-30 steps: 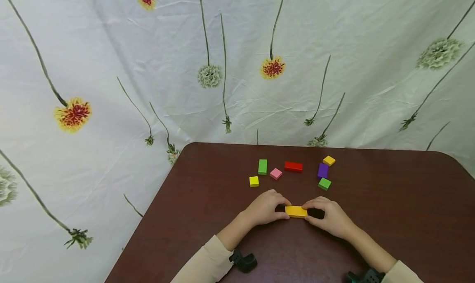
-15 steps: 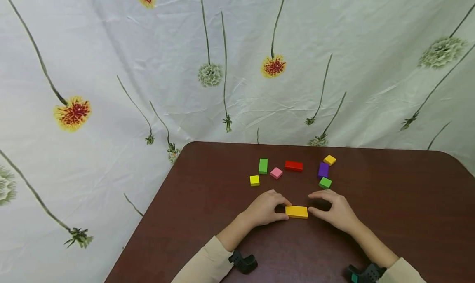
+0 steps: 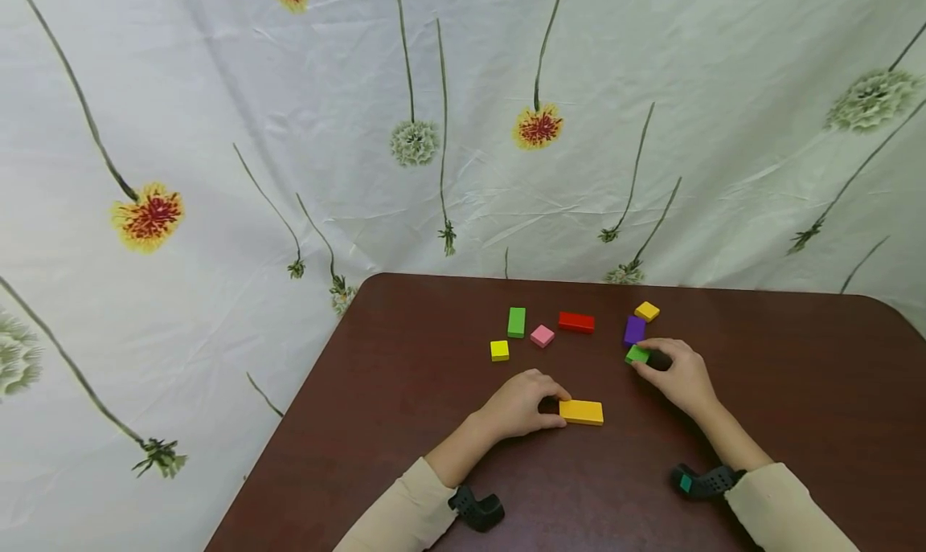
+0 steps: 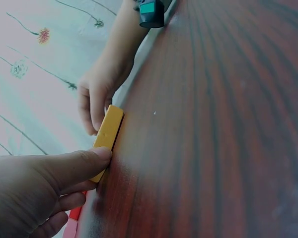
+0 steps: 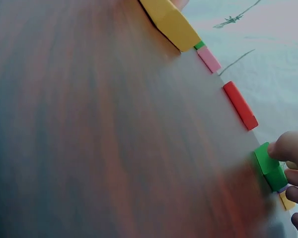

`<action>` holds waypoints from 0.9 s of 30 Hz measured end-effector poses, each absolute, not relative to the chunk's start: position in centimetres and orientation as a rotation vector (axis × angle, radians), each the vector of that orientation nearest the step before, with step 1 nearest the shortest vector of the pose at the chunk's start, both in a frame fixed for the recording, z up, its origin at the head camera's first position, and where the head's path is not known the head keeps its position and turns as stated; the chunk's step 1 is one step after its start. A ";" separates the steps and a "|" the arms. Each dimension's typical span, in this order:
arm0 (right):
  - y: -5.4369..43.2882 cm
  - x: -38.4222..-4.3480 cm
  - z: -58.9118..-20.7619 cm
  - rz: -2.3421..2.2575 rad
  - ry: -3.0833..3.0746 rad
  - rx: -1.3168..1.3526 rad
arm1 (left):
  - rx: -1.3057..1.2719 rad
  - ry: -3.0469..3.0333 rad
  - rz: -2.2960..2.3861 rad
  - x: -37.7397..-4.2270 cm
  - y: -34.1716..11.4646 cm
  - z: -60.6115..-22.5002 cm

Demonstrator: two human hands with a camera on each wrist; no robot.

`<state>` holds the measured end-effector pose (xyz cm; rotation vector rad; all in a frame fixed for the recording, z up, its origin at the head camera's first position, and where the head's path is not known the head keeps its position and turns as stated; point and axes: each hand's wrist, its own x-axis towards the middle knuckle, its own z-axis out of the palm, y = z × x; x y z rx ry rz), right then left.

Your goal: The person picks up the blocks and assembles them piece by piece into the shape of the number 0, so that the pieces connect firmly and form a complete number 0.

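My left hand point(image 3: 517, 405) pinches the left end of a long yellow-orange block point(image 3: 582, 412) that lies on the dark wooden table; the left wrist view shows the thumb on the block's near face point(image 4: 108, 130). Farther back and to the right, my right hand point(image 3: 680, 375) has thumb and fingers around a small green block point(image 3: 637, 355). In the right wrist view the thumb lies against that green block point(image 5: 269, 167). A purple block point(image 3: 634, 330) stands just behind the green one, and a yellow block point(image 3: 647, 311) behind that.
Left of the purple block are a red block point(image 3: 576, 322), a pink block point(image 3: 542, 336), a green rectangular block point(image 3: 517, 322) and a small yellow block point(image 3: 499, 350). The table's point(image 3: 796, 359) back edge meets a flower-printed cloth point(image 3: 325, 94).
My right hand has left the right end of the yellow-orange block and moved back and right to the small green block. My left hand has kept its pinch.
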<state>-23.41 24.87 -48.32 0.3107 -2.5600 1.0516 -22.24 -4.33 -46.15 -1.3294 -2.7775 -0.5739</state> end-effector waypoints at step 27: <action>23.7 -21.3 -48.3 1.039 -2.542 0.378 | -1.332 -2.781 -0.590 -22.3 -4.3 -46.1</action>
